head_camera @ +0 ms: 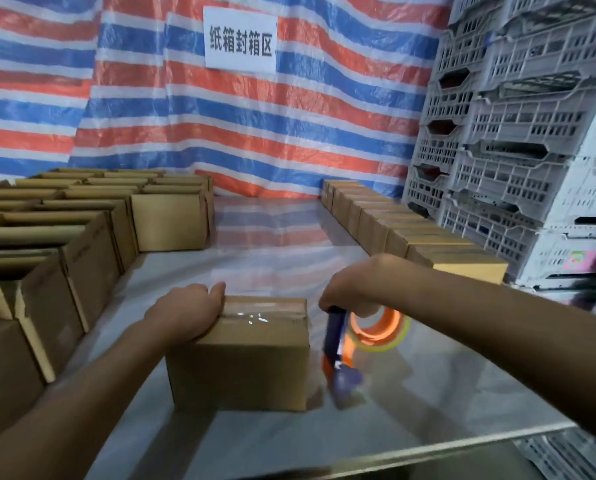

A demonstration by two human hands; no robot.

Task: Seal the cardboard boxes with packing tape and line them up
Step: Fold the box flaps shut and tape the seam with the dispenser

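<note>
Box (pixel 241 362) is sitting lower centre, tape (pixel 255 317) shining across its top. Left hand (pixel 189 313) is gripping box's left top edge, pinning it. Right hand (pixel 355 289) is gripping dispenser (pixel 341 355), blurred, just off box's right end. Likely finishing the strip: keep pinning, be pulling tape taut down the side, cutting cleanly, rubbing seam flat.

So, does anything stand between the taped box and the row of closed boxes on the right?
Yes: the right hand with the tape dispenser hangs just right of the box, in that path.
</note>
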